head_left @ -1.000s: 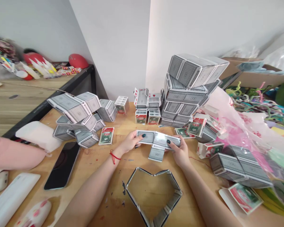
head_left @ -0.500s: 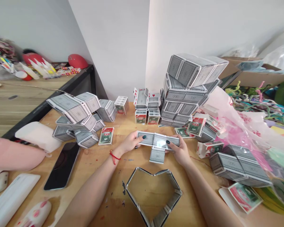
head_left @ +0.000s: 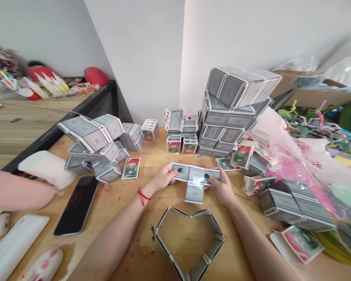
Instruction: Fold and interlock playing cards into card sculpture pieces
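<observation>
Between my two hands is a T-shaped strip of joined playing cards point(head_left: 194, 192), patterned grey backs facing up, with one card hanging toward me. My left hand point(head_left: 163, 176) grips its left end, thumb on top. My right hand point(head_left: 222, 185) pinches the right end the same way, fingers mostly hidden beneath. Nearer me on the table stands a heart-shaped frame point(head_left: 215, 249) of cards on edge, apart from both hands. A boxed deck of cards point(head_left: 131, 168) lies left of my left hand.
Stacked card-built blocks rise at the back right point(head_left: 231, 91) and at the left point(head_left: 96, 134). A phone point(head_left: 77, 205) lies on the left. More card blocks point(head_left: 296, 207), card boxes point(head_left: 302, 244) and a pink plastic bag point(head_left: 280, 132) crowd the right side.
My left hand has shifted slightly to the right along with the left end of the card strip. My right hand stays almost in place; both grips hold.
</observation>
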A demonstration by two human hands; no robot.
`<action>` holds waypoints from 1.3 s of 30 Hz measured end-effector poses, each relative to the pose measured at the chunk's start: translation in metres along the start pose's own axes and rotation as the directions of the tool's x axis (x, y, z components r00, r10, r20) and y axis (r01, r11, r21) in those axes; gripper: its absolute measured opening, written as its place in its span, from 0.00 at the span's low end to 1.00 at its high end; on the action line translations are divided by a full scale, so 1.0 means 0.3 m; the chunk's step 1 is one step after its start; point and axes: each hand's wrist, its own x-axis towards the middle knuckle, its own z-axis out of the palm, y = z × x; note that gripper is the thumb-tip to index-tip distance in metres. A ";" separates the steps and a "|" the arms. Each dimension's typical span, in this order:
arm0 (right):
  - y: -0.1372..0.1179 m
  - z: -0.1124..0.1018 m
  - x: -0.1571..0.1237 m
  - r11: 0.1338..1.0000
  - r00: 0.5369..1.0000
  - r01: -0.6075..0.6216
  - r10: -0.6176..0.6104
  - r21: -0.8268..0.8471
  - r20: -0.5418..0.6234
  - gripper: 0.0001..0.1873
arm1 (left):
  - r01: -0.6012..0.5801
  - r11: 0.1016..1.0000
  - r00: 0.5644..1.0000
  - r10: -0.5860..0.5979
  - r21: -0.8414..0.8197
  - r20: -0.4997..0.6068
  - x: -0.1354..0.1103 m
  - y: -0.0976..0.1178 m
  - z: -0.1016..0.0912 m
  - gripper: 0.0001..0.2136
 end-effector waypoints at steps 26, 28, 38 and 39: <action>0.013 0.007 -0.002 0.996 0.999 0.039 -0.036 -0.082 0.032 0.17 | 0.041 0.995 0.997 -0.034 -0.094 0.073 0.025 -0.035 -0.039 0.12; 0.014 0.010 -0.004 0.995 0.999 0.044 -0.042 -0.087 0.026 0.17 | 0.034 0.995 0.997 -0.028 -0.092 0.068 0.026 -0.039 -0.034 0.12; 0.019 0.016 -0.006 0.984 0.998 0.069 -0.071 -0.165 -0.004 0.17 | 0.012 0.998 0.997 -0.007 -0.060 0.074 0.030 -0.053 -0.010 0.11; 0.020 0.014 -0.004 0.984 0.998 0.066 -0.068 -0.168 -0.006 0.17 | 0.008 0.999 0.997 -0.004 -0.052 0.073 0.030 -0.052 -0.008 0.11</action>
